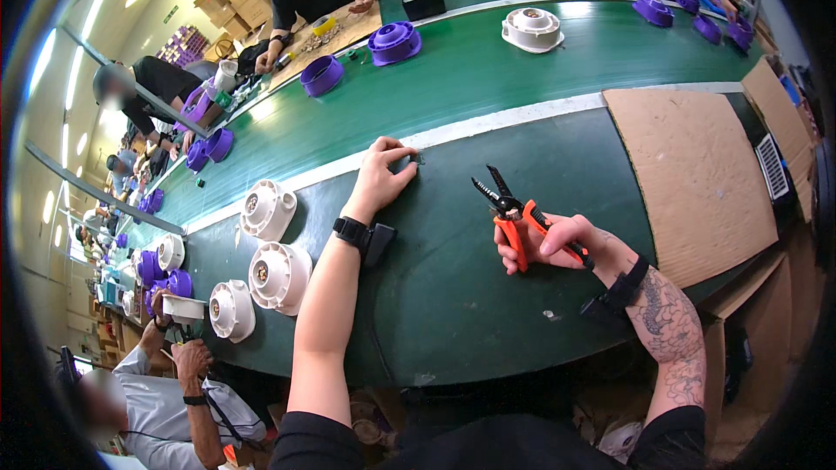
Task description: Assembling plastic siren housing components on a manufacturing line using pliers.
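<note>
My right hand grips a pair of wire strippers with orange handles and dark jaws. The jaws are spread apart and point up and to the left, over the dark green table. My left hand rests near the pale strip along the table's far side. Its thumb and index finger are curled together at a tiny dark piece, too small to name. Left of my left forearm stand several white round housings, with small coppery bits in their centres.
A green conveyor belt beyond the table carries purple housings and a white one. A cardboard sheet lies at the right. At lower left, a co-worker's hands hold a white part. Other people work across the belt.
</note>
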Available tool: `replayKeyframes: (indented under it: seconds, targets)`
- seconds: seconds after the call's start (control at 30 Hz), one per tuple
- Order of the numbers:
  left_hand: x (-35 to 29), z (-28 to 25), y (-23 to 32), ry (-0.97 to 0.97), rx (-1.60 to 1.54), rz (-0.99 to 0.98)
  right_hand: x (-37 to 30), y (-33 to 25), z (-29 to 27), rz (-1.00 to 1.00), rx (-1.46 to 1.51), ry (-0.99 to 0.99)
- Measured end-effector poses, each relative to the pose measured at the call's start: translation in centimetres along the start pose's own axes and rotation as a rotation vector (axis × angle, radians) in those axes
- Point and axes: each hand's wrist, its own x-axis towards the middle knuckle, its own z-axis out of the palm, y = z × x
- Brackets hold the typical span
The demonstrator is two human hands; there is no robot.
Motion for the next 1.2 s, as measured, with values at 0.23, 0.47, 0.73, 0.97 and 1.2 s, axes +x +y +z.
replayKeyframes:
  seconds: [0.23, 0.47, 0.73, 0.97, 1.2]
  targets:
    - [-0.4, 0.1, 0.3, 0.106, -0.085, 0.020, -0.1, -0.2, 0.3, -0.015, 0.003, 0.000]
    - [2.7, 0.3, 3.3, 0.068, -0.114, -0.059, 0.5, 0.1, 0.0, -0.135, 0.052, 0.006]
    - [15.6, 8.4, 9.3, -0.286, -0.268, 0.088, 0.3, -0.6, -2.5, -0.639, 0.094, 0.524]
    - [27.2, 13.5, 6.8, -0.073, 0.057, -0.069, 0.7, -0.7, -2.6, -0.597, -0.037, 0.535]
    - [28.6, 15.0, 4.5, 0.036, 0.286, 0.012, 0.2, -0.8, -3.3, -0.539, -0.042, 0.508]
